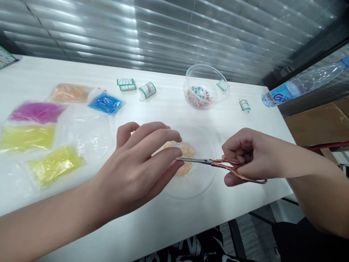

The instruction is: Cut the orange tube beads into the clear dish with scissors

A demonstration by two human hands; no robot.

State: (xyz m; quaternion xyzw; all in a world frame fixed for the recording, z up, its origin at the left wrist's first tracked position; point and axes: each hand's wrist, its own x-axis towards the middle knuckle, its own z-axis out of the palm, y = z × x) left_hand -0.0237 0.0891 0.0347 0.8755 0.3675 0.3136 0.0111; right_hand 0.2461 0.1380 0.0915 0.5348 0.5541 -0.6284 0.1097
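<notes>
My right hand [247,156] grips the copper-coloured handles of a pair of scissors [207,161], with a finger and the thumb at the loops. The blades look closed and point left. My left hand [147,156] pinches the blade tips between thumb and index finger, its other fingers loosely bent. Whether anything small is between those fingertips is hidden. Beneath both hands is a clear bowl [208,183] holding a pale orange mass [188,169], partly covered by my left fingers.
Bags of yellow [56,165], purple [38,112], orange [69,92] and blue [105,103] material lie left. A second clear bowl [207,69] with multicoloured beads [200,96] stands behind. Small striped packets [147,90] lie near it. A plastic bottle [289,91] is at the right edge.
</notes>
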